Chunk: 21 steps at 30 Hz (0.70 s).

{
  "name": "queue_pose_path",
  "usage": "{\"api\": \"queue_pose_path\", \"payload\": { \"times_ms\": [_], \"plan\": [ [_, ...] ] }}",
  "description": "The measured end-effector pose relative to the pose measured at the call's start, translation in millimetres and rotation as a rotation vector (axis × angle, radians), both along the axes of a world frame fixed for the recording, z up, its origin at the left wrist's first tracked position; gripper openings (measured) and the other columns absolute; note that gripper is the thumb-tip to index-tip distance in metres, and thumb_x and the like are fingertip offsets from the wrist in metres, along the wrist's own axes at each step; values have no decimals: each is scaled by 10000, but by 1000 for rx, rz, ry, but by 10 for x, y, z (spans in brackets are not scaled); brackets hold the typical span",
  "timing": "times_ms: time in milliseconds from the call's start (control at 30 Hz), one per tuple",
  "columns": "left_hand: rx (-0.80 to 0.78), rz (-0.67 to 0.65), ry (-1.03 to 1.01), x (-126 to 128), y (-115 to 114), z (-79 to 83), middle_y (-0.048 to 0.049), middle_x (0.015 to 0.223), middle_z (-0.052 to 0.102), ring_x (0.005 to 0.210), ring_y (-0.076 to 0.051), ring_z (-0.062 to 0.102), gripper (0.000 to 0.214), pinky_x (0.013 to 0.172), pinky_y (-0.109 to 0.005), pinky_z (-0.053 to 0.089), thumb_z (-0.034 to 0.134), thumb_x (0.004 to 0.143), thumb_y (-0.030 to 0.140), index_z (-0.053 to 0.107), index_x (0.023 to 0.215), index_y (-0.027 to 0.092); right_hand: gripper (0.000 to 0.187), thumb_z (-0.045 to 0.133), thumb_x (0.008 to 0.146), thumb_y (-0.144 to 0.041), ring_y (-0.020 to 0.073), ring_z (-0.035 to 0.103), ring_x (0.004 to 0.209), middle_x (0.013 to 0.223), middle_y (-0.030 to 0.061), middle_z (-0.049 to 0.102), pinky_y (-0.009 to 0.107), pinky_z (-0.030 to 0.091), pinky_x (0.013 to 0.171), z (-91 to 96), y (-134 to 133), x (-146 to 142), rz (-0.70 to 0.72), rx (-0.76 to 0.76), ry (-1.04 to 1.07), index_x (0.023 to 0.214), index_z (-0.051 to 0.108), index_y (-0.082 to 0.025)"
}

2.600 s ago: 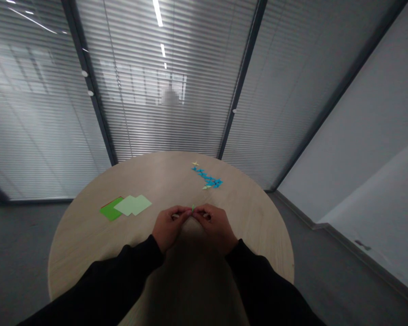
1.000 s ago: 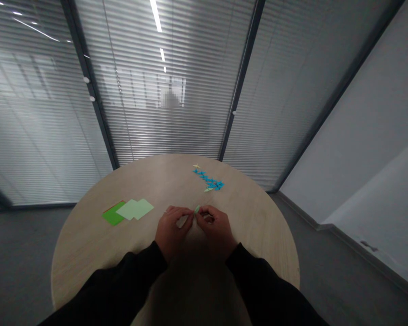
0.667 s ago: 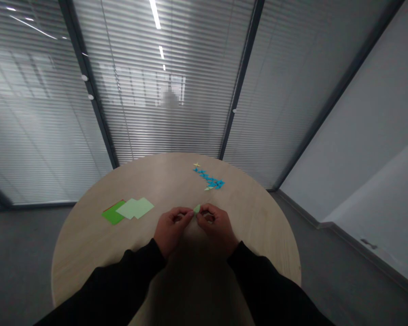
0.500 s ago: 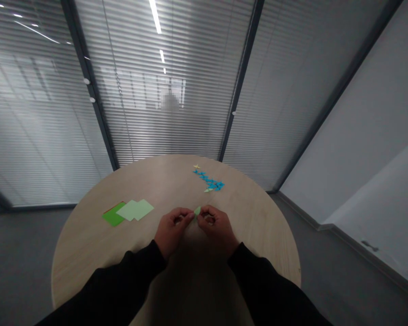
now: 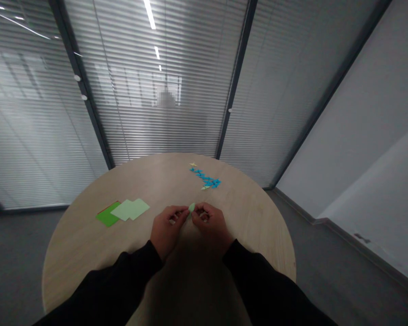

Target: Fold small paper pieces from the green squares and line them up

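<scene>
A small folded piece of pale green paper (image 5: pixel 191 208) is pinched between the fingertips of my left hand (image 5: pixel 167 225) and my right hand (image 5: pixel 210 225). Both hands are raised just above the round wooden table (image 5: pixel 255 222). Beyond them lies a row of small blue folded paper figures (image 5: pixel 206 177), with a pale folded figure (image 5: pixel 205 187) at its near end and a tiny cream paper star (image 5: pixel 192 164) past its far end. To my left are pale green paper squares (image 5: pixel 131 209) lying over a bright green sheet (image 5: pixel 106 216).
Black sleeves cover both my forearms. The table's far rim stands before a glass partition with slatted blinds (image 5: pixel 163 122). Grey floor (image 5: pixel 17 258) surrounds the table, and a pale wall (image 5: pixel 353 136) rises on the right.
The whole scene has slid slightly left and down in view. The paper piece stays between my fingertips, now pointing up and tilted a little differently.
</scene>
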<state>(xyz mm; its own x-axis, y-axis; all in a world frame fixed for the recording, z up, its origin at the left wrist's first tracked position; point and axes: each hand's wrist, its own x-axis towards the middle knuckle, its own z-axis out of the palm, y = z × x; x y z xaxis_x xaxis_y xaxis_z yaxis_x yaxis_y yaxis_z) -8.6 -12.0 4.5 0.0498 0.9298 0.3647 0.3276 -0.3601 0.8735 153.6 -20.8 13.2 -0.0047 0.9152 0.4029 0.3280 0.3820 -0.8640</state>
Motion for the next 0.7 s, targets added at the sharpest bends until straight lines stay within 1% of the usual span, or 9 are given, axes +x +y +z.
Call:
{"api": "queue_pose_path", "payload": {
  "times_ms": [100,267,367,500,700],
  "plan": [
    [-78,-2,-3,-10,-2,24,-57,898,749,761,-207,640,272,737,-344,490,658,835,445,747,924,203,129,606,778,-270,121,569,595,739,10,659,228,448,557,12,-6,-3,-5,-10,-8,831,672,-173],
    [-135,-149,-37,-11,-13,45,-33,787,694,671,-182,597,283,659,-307,466,585,867,441,678,899,176,122,607,788,-276,122,577,596,731,11,659,221,447,546,9,-18,-17,16,-29,-17,814,660,-169],
    [-121,-196,-95,2,2,24,-20,772,666,684,-173,588,245,659,-287,466,573,862,408,648,864,176,109,619,783,-265,130,590,608,720,14,670,225,462,558,0,-13,-14,26,-21,-38,815,665,-171],
    [-125,-220,-140,23,24,-15,-8,738,641,672,-164,576,228,652,-275,467,577,861,400,622,828,179,101,637,779,-259,133,593,609,732,21,681,237,469,574,5,-5,17,37,-29,-100,821,669,-173],
    [-132,-192,-124,53,3,-13,-19,784,662,679,-165,598,246,645,-280,477,578,869,418,627,869,176,76,641,776,-247,138,590,630,719,17,662,245,472,601,7,-13,34,11,3,-129,795,648,-174]
  ]
}}
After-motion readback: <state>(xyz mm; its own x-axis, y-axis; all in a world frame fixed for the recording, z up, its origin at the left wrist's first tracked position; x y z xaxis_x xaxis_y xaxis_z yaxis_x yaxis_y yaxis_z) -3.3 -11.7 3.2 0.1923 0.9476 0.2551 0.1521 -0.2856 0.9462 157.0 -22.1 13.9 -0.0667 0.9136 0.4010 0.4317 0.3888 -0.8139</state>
